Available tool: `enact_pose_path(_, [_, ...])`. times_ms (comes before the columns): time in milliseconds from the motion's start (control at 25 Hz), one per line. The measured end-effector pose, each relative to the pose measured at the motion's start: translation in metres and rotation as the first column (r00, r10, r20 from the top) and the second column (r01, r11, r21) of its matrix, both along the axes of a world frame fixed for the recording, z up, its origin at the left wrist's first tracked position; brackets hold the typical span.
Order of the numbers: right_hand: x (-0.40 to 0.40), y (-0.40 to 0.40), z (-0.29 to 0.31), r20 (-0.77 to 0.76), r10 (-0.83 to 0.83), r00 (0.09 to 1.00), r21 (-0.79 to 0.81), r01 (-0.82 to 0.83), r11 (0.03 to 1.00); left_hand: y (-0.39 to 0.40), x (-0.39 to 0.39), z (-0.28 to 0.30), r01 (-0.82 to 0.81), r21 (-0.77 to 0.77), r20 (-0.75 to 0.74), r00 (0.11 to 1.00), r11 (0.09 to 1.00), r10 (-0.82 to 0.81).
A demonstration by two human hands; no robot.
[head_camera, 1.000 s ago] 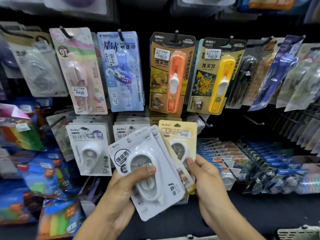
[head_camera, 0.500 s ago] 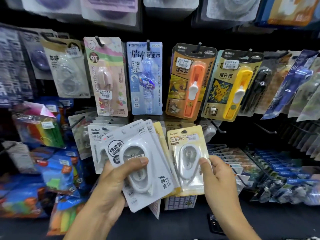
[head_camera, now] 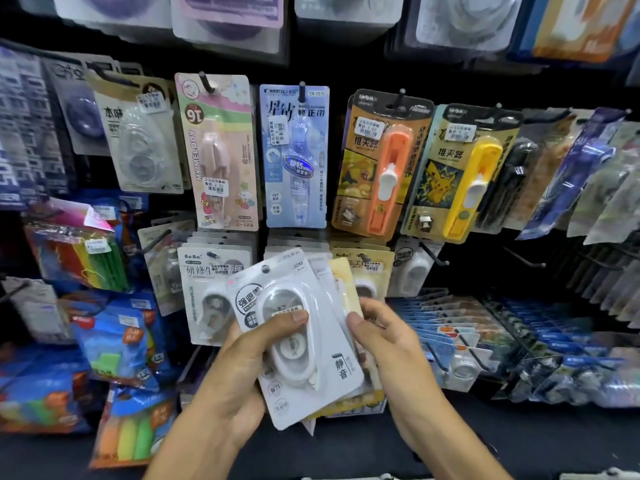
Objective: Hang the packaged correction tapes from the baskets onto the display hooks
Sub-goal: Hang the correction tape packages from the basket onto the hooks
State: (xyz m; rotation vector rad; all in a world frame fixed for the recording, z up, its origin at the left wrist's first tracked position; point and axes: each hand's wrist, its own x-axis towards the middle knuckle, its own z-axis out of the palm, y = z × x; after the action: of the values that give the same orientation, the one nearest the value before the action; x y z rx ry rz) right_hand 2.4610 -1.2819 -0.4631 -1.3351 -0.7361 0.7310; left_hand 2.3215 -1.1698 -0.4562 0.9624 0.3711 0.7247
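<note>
My left hand [head_camera: 242, 372] grips a fanned stack of packaged correction tapes, thumb pressed on the top white pack [head_camera: 311, 355]. A yellow pack [head_camera: 341, 280] peeks out behind the white ones. My right hand [head_camera: 391, 348] pinches the stack's right edge, thumb in front and fingers hidden behind. Just behind the stack, a yellow BoBo pack [head_camera: 367, 270] hangs on a display hook, its lower part hidden. To its left a white BoBo pack [head_camera: 207, 299] hangs on another hook. No basket can be made out.
Above hang a pink pack [head_camera: 221, 150], a blue pack [head_camera: 294, 157] and orange [head_camera: 381, 164] and yellow [head_camera: 457, 174] clip pushers. Bare hooks [head_camera: 434, 256] stick out to the right. Highlighter packs [head_camera: 104, 337] fill the left, flat card packs [head_camera: 460, 334] the lower right.
The yellow pack has left my right hand and one now hangs on the hook behind the stack. My right hand has moved left onto the stack's edge. The view has tilted slightly down.
</note>
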Motion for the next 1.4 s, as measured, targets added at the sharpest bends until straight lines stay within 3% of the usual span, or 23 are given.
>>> enact_pose_path(80, [0.003,0.002,0.002,-0.087,-0.010,0.996,-0.020,0.008,1.000,-0.001,0.001,0.000,0.005,-0.007,0.013,1.000,1.000,-0.005])
enact_pose_path(280, [0.021,-0.003,-0.004,-0.037,-0.308,0.951,-0.011,0.308,0.951,0.006,-0.002,0.003,-0.050,-0.044,0.060,0.997,0.998,0.053])
enact_pose_path(440, [0.033,-0.005,-0.002,0.305,-0.429,0.850,0.000,0.451,0.893,0.012,-0.007,0.005,-0.120,-0.050,0.068,0.990,0.991,0.123])
enact_pose_path(640, [0.042,0.007,-0.001,0.548,-0.426,0.720,-0.073,0.549,0.833,0.010,-0.005,0.003,-0.153,-0.010,0.065,0.986,0.988,0.153])
enact_pose_path(720, [0.043,0.011,-0.002,0.741,-0.435,0.512,0.003,0.645,0.764,0.008,-0.002,0.001,-0.179,0.019,0.056,0.982,0.984,0.178])
enact_pose_path(800, [0.041,0.012,-0.008,0.921,-0.317,0.225,0.158,0.528,0.834,0.007,-0.001,-0.001,-0.201,0.049,0.046,0.979,0.978,0.199])
enact_pose_path(880, [0.041,0.018,-0.022,0.998,0.064,0.016,-0.065,0.407,0.911,0.007,0.001,-0.002,-0.200,0.079,0.040,0.980,0.977,0.197])
enact_pose_path(920, [0.043,0.022,-0.025,0.973,0.232,0.014,-0.217,0.407,0.887,0.006,0.001,-0.003,-0.192,0.086,0.043,0.981,0.978,0.189])
enact_pose_path(1000, [0.051,0.030,-0.024,0.930,0.355,0.094,-0.363,0.383,0.850,0.005,0.005,-0.004,-0.162,0.098,0.037,0.987,0.982,0.159])
enact_pose_path(1080, [0.055,0.030,-0.018,0.940,0.315,0.134,-0.341,0.286,0.895,0.003,0.009,-0.006,-0.133,0.105,0.022,0.991,0.986,0.131])
enact_pose_path(1120, [0.051,0.024,-0.015,0.951,0.224,0.212,-0.272,0.234,0.933,0.000,0.012,-0.006,-0.129,0.100,0.020,0.992,0.987,0.128])
enact_pose_path(1160, [0.046,0.017,-0.012,0.929,0.097,0.356,-0.179,0.204,0.962,-0.002,0.015,-0.007,-0.132,0.095,0.017,0.991,0.987,0.131])
enact_pose_path(1240, [0.029,-0.003,-0.008,0.702,-0.052,0.710,-0.034,0.106,0.994,-0.004,0.022,-0.009,-0.134,0.078,0.008,0.991,0.988,0.134])
enact_pose_path(1280, [0.020,-0.012,-0.009,0.562,-0.022,0.827,0.002,0.025,1.000,-0.006,0.026,-0.010,-0.134,0.074,0.004,0.991,0.988,0.134])
enact_pose_path(1400, [0.002,-0.033,-0.013,0.363,-0.013,0.932,0.006,0.012,1.000,-0.018,0.040,-0.012,-0.110,0.078,-0.026,0.993,0.991,0.112])
